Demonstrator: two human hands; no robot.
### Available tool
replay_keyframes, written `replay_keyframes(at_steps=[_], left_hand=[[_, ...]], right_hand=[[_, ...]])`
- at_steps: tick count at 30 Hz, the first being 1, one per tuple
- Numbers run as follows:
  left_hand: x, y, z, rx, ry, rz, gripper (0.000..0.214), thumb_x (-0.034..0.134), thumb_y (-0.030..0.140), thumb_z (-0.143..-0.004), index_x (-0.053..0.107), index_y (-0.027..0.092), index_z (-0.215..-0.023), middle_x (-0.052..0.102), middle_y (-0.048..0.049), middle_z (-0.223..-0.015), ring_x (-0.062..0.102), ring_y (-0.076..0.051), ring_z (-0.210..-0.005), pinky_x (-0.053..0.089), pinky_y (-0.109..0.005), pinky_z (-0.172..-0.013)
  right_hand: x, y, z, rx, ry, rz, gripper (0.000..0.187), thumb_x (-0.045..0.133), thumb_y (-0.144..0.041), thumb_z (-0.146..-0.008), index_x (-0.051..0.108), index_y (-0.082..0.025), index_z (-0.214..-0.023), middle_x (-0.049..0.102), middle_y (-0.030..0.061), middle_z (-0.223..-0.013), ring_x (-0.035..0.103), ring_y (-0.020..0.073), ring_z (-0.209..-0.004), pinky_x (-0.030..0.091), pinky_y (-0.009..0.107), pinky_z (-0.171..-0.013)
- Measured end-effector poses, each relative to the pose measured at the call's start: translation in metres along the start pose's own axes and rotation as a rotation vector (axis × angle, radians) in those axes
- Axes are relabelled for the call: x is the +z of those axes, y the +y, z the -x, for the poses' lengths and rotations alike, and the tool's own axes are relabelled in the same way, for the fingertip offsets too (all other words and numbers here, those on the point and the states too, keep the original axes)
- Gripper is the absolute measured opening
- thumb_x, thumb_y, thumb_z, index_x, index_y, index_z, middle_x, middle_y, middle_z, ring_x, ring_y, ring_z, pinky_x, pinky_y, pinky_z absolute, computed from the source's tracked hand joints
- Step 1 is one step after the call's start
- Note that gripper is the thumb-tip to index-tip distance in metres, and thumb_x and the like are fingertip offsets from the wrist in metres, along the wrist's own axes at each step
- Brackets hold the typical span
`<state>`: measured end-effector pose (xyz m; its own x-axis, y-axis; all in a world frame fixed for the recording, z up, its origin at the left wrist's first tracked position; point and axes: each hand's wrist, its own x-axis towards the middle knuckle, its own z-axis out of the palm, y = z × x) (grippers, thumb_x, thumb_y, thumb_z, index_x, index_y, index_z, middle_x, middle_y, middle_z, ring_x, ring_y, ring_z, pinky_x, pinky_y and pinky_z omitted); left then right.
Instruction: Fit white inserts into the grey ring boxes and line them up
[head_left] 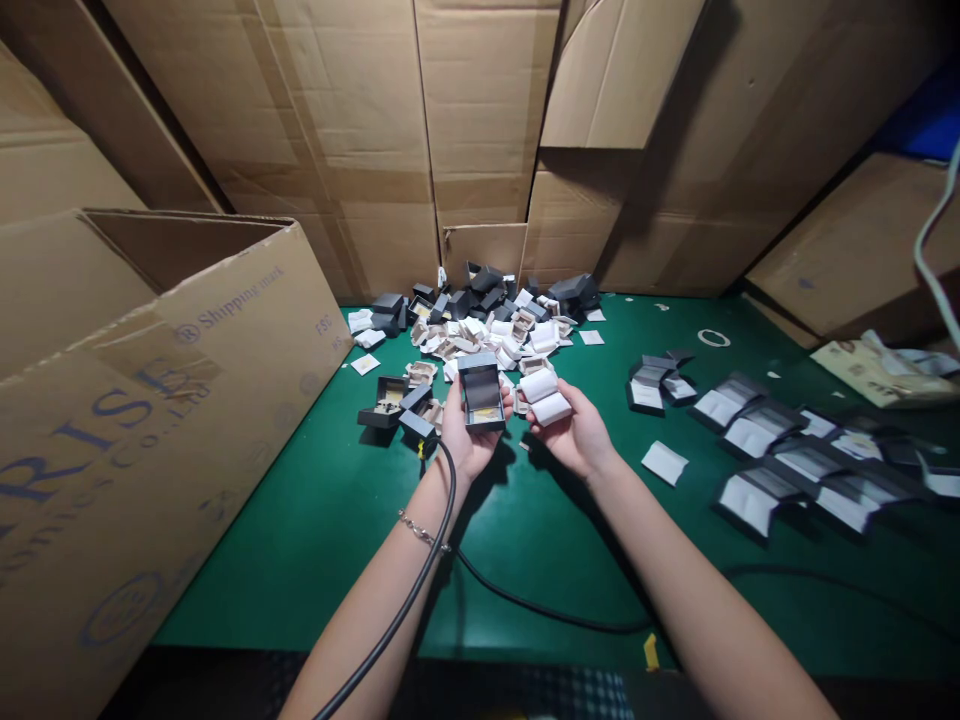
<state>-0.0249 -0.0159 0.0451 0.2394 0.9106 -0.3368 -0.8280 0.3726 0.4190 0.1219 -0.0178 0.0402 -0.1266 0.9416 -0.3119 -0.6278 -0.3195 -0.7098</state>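
My left hand (463, 432) is closed around a small dark box (481, 391) with its lid open, held above the green table (337, 520). To its right, my right hand (576, 432) grips a white padded insert (546, 397). Both hands hover just in front of a pile of dark boxes and white inserts (480, 320) at the back of the table. A few open dark boxes (397, 405) lie just left of my left hand.
A large open cardboard carton (150, 400) stands at the left. Cardboard sheets (480, 140) wall the back. Rows of dark sleeves with white cards (795, 460) lie at the right. A black cable (525, 600) crosses the table and runs along my left arm.
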Motion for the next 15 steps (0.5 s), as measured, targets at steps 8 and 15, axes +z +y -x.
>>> replay_keyframes(at_steps=[8,15], left_hand=[[0.0034,0.0001,0.0068,-0.169,-0.038,-0.037,0.057,0.035,0.047,-0.094,0.064,-0.001,-0.103,0.068,-0.0117,-0.065,0.064,-0.015,-0.051,0.055,-0.022,-0.049],[0.0,-0.0013,0.0043,-0.172,-0.061,-0.082,0.052,0.04,0.046,-0.092,0.064,0.003,-0.107,0.07,-0.0105,-0.069,0.065,-0.016,-0.053,0.054,-0.025,-0.051]], right_hand=[[0.0034,0.0024,0.0017,-0.022,0.081,0.075,0.018,0.052,-0.034,-0.078,0.06,-0.018,-0.083,0.064,0.0019,-0.066,0.049,0.0107,-0.044,0.042,0.022,-0.04],[0.0079,0.0025,0.0039,-0.08,0.152,0.134,0.022,0.059,-0.038,-0.076,0.059,-0.022,-0.091,0.067,0.0012,-0.073,0.057,0.0128,-0.053,0.041,0.021,-0.039]])
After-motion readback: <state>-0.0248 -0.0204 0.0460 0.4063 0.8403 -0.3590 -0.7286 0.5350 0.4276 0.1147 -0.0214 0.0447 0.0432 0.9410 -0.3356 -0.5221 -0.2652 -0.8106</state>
